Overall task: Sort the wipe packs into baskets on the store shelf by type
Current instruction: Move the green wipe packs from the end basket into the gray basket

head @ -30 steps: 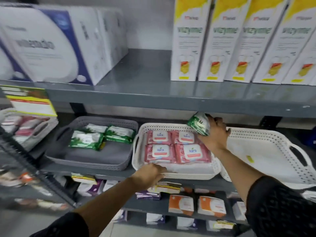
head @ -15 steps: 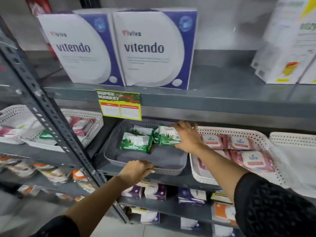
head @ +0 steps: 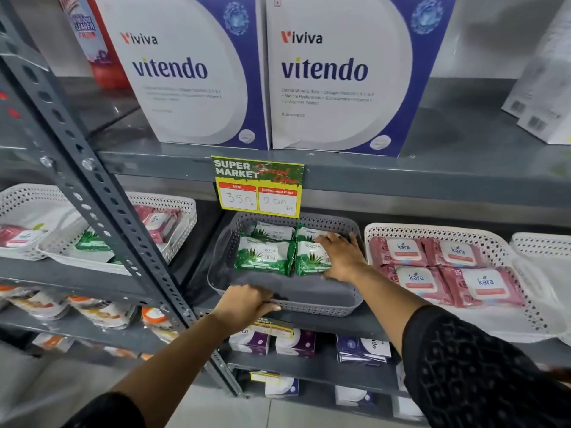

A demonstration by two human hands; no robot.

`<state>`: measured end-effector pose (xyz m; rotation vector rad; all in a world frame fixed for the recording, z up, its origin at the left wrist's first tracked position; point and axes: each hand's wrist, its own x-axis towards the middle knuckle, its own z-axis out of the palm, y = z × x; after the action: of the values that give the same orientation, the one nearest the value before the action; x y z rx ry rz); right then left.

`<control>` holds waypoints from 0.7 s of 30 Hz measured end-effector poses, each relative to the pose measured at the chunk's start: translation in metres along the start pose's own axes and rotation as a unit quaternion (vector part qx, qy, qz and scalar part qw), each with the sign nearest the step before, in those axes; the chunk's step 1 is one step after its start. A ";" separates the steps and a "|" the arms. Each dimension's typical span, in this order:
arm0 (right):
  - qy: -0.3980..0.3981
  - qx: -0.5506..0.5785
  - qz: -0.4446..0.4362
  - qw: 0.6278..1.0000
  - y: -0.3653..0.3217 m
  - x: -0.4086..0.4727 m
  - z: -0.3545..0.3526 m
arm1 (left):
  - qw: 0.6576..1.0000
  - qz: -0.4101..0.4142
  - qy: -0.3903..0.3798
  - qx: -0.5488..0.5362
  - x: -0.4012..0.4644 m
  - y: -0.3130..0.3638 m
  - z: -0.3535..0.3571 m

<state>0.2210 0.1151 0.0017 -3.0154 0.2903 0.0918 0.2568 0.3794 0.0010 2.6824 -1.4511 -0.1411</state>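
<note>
A grey basket stands on the middle shelf with several green wipe packs lying flat in its back half. My right hand lies on the front right green pack, fingers over its right edge and thumb at its lower corner. My left hand grips the grey basket's front rim at the left. To the right, a white basket holds several pink wipe packs in two rows.
Another white basket at the far right shows only a white liner. Left of the slanted metal post, a white basket holds mixed pink and green packs. A price tag hangs above the grey basket. Vitendo boxes fill the upper shelf.
My right hand carried a green pack from over the white basket leftwards and set it down in the grey basket. My left hand shifted from the white basket's rim to the grey one's.
</note>
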 end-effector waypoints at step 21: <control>-0.043 0.067 -0.006 0.997 0.003 -0.001 0.007 | 0.999 -0.036 0.005 -0.008 -0.012 -0.020 0.001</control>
<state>0.2196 0.1130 -0.0056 -2.8708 0.2590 0.1933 0.2669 0.4005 -0.0017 2.7202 -1.3445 -0.1426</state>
